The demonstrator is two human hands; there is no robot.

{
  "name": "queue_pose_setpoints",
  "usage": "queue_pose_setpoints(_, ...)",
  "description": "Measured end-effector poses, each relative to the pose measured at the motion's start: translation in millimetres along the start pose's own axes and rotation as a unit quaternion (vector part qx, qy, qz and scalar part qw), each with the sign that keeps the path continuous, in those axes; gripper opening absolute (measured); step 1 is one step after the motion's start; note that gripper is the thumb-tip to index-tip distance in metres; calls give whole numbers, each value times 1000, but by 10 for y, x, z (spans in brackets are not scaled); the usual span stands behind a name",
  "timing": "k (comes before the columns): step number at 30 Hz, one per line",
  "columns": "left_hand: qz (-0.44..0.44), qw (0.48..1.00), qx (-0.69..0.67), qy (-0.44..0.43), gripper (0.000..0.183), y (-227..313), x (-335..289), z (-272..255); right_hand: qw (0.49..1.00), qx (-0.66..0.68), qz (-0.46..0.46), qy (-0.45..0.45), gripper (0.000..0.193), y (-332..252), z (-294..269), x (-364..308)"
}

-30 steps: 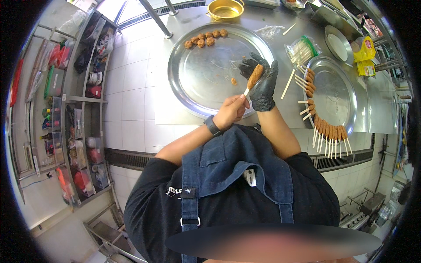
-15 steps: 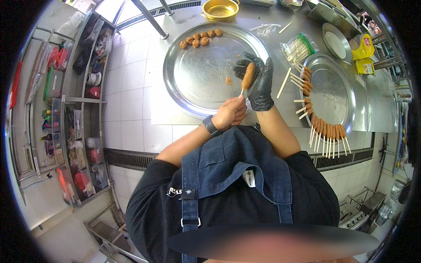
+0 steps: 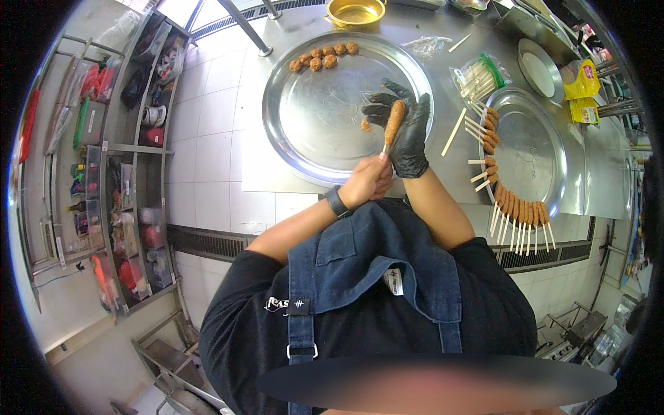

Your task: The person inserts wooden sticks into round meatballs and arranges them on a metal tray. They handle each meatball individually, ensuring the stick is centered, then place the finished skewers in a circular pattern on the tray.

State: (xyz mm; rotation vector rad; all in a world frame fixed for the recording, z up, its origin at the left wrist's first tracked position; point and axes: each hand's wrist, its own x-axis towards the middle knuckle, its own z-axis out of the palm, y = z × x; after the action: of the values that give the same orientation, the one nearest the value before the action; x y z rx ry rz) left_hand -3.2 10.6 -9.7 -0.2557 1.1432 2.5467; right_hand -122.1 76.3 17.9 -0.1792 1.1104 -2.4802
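Observation:
My bare left hand (image 3: 366, 182) is closed around the lower end of a stick that carries a long brown meat kebab (image 3: 394, 123). The kebab tilts up and slightly right, against the palm of my right hand (image 3: 411, 146). That hand wears a black glove, and its fingers are spread apart. Both hands are over the near right side of a large round metal tray (image 3: 304, 128). Several meat balls (image 3: 316, 63) sit at the tray's far left. A small crumb of meat (image 3: 365, 125) lies by the gloved fingers.
To the right, a second metal tray (image 3: 529, 162) holds several finished kebabs (image 3: 508, 200) along its rim, sticks pointing outward. A bag of flat sticks (image 3: 478, 77), a loose stick (image 3: 454, 131), a white bowl (image 3: 539, 72) and yellow packets (image 3: 581, 86) lie nearby. A golden pot (image 3: 355, 12) stands behind.
The gloved fingers have opened slightly wider beside the kebab. My left hand still grips the stick. The whole view has shifted a little, moving the trays slightly right in the picture.

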Motion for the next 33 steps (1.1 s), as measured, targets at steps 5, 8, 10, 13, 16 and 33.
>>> queue_pose_setpoints(5, -18, 1000, 19, 14, 42, 99, -26, -54, 999, 3, 19, -43, 73, 52, -6, 14)
queue_pose_setpoints(8, -5, 993, 76, 90, 38, 72, -6, -105, 1000, 5, -28, 8, 69, 73, -19, 53)
queue_pose_setpoints(10, 2, 991, 64, 114, 34, 73, -2, -172, 997, 20, -67, 30, 58, 84, -5, 65)
queue_pose_setpoints(13, 83, 975, 184, 93, 29, 44, 20, -201, 997, 56, -1, 51, 59, 108, 58, 66)
queue_pose_setpoints(16, 136, 945, 267, 128, 30, 66, 7, -216, 998, 38, -50, 29, 61, 94, 120, 46)
queue_pose_setpoints(33, 182, 883, 412, 137, 27, 94, 63, -240, 990, -2, -118, 72, 63, 76, 93, 41)
